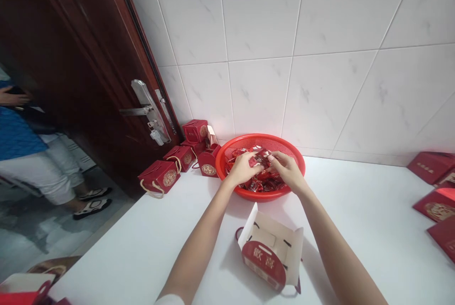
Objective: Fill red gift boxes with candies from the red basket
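A red plastic basket [261, 196] full of wrapped candies [261, 184] stands against the tiled wall. My left hand [242, 170] is over its left half, fingers curled round a red wrapped candy [252, 161]. Opposite it, my right hand [288, 168] pinches at wrapped candy in the heap, its fingertips close to the left ones. Between my forearms, nearer to me, an open red gift box [265, 262] shows its white inside. Its lid flaps stand up, and a cord handle hangs at the side.
Closed red gift boxes [161, 177] with rope handles sit left of the basket. More red boxes [435, 167] lie at the right edge of the white table [362, 200]. A brown door [88, 58] with a metal handle is on the left; a person [39, 162] stands beyond it.
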The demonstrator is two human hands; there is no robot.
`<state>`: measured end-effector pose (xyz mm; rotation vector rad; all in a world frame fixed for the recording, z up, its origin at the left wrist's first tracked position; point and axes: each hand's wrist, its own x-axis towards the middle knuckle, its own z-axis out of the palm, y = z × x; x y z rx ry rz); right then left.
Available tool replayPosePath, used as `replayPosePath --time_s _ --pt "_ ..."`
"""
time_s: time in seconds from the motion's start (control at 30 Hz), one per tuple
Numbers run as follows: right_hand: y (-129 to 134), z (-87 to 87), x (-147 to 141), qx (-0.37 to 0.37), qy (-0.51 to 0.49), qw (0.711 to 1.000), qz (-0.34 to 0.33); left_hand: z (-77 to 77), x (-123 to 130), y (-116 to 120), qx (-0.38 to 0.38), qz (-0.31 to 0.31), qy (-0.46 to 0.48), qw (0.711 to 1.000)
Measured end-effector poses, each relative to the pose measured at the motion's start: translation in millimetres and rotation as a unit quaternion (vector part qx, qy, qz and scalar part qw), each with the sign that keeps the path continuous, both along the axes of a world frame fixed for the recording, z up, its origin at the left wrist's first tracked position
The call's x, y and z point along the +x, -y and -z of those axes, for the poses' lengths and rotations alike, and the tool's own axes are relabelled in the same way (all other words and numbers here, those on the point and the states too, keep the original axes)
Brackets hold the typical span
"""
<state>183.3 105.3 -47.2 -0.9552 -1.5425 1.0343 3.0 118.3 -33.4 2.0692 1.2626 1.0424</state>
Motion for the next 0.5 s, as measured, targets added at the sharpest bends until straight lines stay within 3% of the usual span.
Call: replayPosePath --time_s 0.1,0.5 --pt "-2 2.7 0 -0.027 -0.026 0.999 0.021 -0.8 -5 -3 -0.018 0.03 0.049 0.998" --pt "2 -0.7 1 -0.038 -0.032 0.999 -0.016 0.0 -20 -7 -0.09 0.029 0.104 0.99"
